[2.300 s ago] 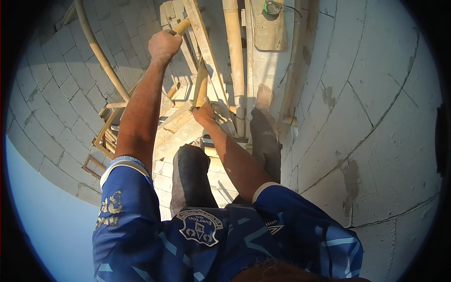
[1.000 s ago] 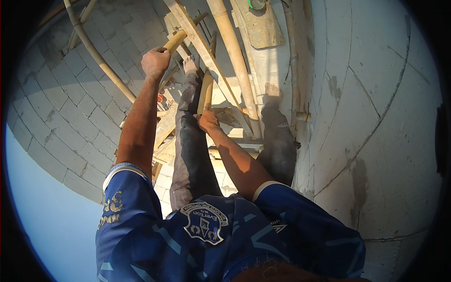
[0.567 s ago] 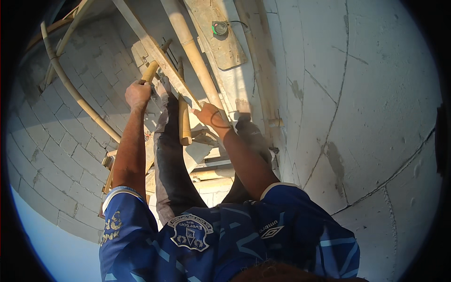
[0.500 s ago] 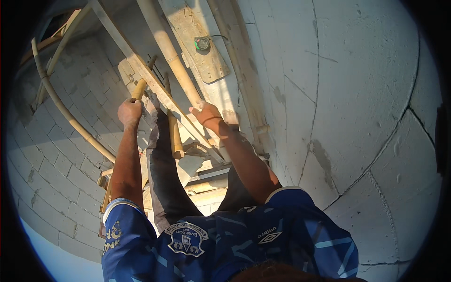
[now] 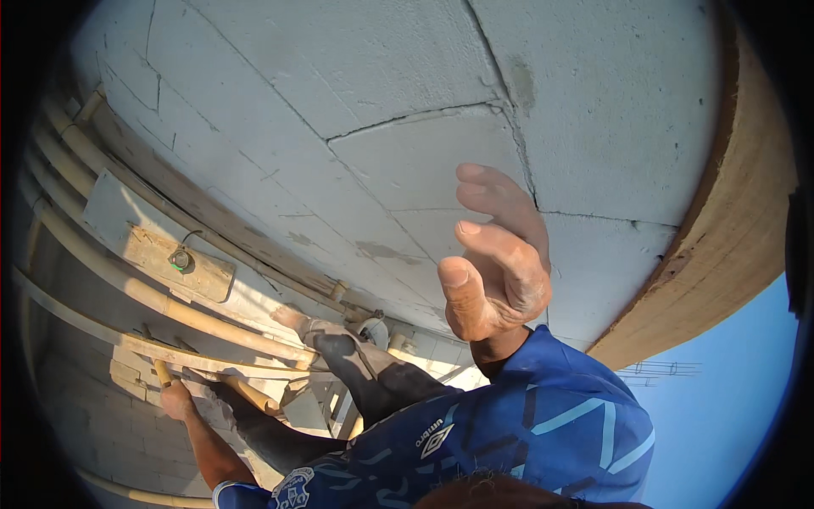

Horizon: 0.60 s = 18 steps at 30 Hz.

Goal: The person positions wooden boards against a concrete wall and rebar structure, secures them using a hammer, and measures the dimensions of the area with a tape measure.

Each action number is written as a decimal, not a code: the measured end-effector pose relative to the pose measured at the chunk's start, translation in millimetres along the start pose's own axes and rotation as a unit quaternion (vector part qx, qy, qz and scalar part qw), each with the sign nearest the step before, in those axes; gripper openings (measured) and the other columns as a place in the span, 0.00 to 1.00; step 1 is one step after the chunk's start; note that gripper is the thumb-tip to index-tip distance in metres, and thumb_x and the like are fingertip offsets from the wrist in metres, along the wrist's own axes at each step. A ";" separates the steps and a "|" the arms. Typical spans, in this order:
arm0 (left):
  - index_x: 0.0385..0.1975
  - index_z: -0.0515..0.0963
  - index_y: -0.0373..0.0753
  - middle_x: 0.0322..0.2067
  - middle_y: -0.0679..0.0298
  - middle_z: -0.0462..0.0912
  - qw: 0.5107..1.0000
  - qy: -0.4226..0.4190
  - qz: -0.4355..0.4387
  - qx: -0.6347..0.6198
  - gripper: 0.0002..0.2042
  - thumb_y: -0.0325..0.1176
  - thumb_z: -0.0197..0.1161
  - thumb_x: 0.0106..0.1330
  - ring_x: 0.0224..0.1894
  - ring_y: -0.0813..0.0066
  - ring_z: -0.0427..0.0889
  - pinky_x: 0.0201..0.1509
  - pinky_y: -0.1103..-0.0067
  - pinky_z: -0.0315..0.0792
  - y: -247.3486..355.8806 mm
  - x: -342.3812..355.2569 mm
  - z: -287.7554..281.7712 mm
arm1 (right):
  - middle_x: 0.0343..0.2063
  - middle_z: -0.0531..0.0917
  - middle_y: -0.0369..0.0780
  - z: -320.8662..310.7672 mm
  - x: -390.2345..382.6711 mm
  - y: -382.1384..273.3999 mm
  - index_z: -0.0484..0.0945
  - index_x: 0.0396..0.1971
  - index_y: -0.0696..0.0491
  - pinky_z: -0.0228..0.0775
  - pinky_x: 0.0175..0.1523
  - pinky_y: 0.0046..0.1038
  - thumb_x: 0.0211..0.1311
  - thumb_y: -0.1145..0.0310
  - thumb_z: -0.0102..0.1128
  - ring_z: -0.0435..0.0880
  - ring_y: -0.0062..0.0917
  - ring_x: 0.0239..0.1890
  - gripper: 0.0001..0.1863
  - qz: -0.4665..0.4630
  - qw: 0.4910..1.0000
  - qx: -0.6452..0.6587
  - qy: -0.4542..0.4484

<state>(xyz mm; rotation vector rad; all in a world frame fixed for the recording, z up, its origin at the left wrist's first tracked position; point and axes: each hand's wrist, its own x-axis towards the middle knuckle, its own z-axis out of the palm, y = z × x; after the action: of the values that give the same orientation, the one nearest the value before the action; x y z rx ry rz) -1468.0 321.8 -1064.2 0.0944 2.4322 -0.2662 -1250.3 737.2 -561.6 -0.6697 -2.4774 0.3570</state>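
Note:
My left hand [image 5: 176,400] is at the lower left, closed around the end of a short bamboo pole [image 5: 161,371]. A flat wooden batten [image 5: 153,349] runs just past that pole. My right hand [image 5: 500,263] is raised before the pale block wall [image 5: 407,161], its fingers apart and slightly bent, with nothing in it. Whether its fingertips touch the wall I cannot tell. Down on a plank [image 5: 208,278] lies a round, dark tape measure [image 5: 180,259] with a green patch, away from both hands.
Long bamboo poles [image 5: 144,295] slope across the left side, beside the plank. My legs in dark trousers stand among them, one bare foot [image 5: 292,321] by the poles. A wooden beam [image 5: 721,229] curves along the wall's edge at right. Thin rods [image 5: 661,370] stick out against the sky.
My view has swung right toward the wall. My right hand has left the long bamboo pole and risen to the wall, fingers now spread. My left hand keeps its hold on the short pole.

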 end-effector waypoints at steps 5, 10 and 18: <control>0.43 0.87 0.39 0.41 0.50 0.88 0.999 -0.029 0.036 -0.005 0.20 0.45 0.56 0.62 0.44 0.49 0.87 0.50 0.58 0.79 12.9 -1.6 -2.5 | 0.54 0.78 0.48 -115.9 21.9 -30.0 0.79 0.49 0.55 0.70 0.63 0.42 0.62 0.71 0.68 0.78 0.44 0.60 0.16 -0.146 0.955 -0.229 0.117; 0.48 0.85 0.43 0.44 0.51 0.88 0.995 -0.041 0.084 -0.022 0.20 0.45 0.56 0.62 0.45 0.48 0.86 0.50 0.58 0.79 9.4 11.4 13.4 | 0.55 0.78 0.47 -214.0 19.6 -85.1 0.77 0.51 0.56 0.69 0.67 0.40 0.64 0.76 0.66 0.76 0.39 0.62 0.16 -0.187 0.857 -0.408 0.255; 0.42 0.86 0.38 0.41 0.49 0.88 0.996 -0.031 0.077 -0.032 0.19 0.42 0.56 0.60 0.43 0.46 0.87 0.49 0.56 0.78 -0.8 -11.8 -12.3 | 0.56 0.78 0.46 -152.0 -50.7 -67.1 0.79 0.45 0.49 0.65 0.65 0.44 0.49 0.77 0.74 0.74 0.44 0.65 0.22 -0.027 0.923 -0.371 -0.101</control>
<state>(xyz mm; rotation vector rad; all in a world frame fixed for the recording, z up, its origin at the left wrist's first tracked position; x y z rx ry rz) -1466.8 323.6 -1047.2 0.2415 2.3536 -0.1205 -1153.2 670.4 -434.1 -0.8783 -2.8066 -0.6073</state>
